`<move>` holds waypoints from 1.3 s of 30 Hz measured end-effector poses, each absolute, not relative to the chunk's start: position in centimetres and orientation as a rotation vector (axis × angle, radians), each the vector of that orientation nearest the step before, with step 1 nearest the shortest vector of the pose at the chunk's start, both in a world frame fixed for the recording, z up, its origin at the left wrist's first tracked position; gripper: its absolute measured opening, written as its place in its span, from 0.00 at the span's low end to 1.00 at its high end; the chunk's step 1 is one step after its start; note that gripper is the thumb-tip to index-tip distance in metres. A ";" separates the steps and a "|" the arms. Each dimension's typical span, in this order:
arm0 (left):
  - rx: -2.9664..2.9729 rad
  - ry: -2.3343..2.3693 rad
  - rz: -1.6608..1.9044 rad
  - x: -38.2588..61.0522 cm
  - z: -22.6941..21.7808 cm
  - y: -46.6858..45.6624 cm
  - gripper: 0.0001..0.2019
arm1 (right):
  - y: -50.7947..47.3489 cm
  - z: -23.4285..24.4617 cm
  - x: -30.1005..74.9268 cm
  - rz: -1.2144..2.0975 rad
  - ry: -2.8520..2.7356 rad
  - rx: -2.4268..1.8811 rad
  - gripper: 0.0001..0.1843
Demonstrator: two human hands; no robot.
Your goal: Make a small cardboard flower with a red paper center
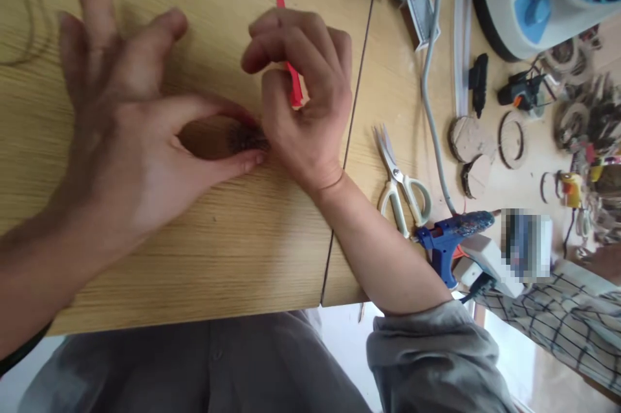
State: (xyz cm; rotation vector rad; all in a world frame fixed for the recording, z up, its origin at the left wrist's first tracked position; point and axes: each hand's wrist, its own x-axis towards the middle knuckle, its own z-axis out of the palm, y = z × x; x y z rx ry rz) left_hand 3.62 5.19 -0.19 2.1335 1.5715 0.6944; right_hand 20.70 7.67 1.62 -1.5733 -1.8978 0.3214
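A small dark, bristly piece (245, 136) sits near the tabletop between the thumb and forefinger of my left hand (130, 122). The other fingers of that hand are spread and raised. Close against its fingertips is my right hand (308, 99), with its fingers curled in. Whatever its thumb and forefinger pinch is hidden behind the hand. A red strip (296, 96) shows through the gap in my right hand and beyond its knuckles; I cannot tell whether it is held or just lies on the table.
White-handled scissors (398, 173) lie open-bladed right of my right forearm. Beside them are a blue glue gun (453, 235), a grey cable (429, 76) and wood slices (468, 139). A white and blue machine (533, 5) stands at the upper right. A seam (356, 89) crosses the tabletop.
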 end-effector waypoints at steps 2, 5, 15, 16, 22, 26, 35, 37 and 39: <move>2.210 1.533 0.773 3.8 -0.4 5.2 0.26 | 7.9 1.8 21.0 0.344 -1.928 -1.570 0.21; 2.231 1.510 0.831 3.5 -1.3 5.6 0.21 | 8.2 1.9 21.7 0.400 -2.038 -1.480 0.19; 2.167 1.558 0.690 4.5 -0.2 5.9 0.11 | 5.6 3.1 23.0 0.372 -2.474 -1.051 0.09; 2.156 1.554 0.673 4.5 -0.1 5.9 0.11 | 5.7 2.9 22.7 0.393 -2.494 -1.053 0.10; 2.126 1.547 0.670 4.2 -0.5 6.1 0.15 | 6.9 2.5 21.1 0.394 -2.618 -1.132 0.16; 2.103 1.539 0.663 4.2 -0.8 6.1 0.17 | 6.9 2.5 21.2 0.391 -2.662 -1.172 0.17; 2.109 1.551 0.591 4.6 0.3 5.8 0.19 | 5.5 1.8 22.2 0.329 -2.609 -1.141 0.17; 2.113 1.557 0.561 4.6 0.6 5.8 0.16 | 5.7 2.0 22.5 0.336 -2.561 -1.154 0.16; 2.131 1.557 0.568 4.6 0.7 5.9 0.16 | 5.9 2.2 23.0 0.328 -2.485 -1.159 0.15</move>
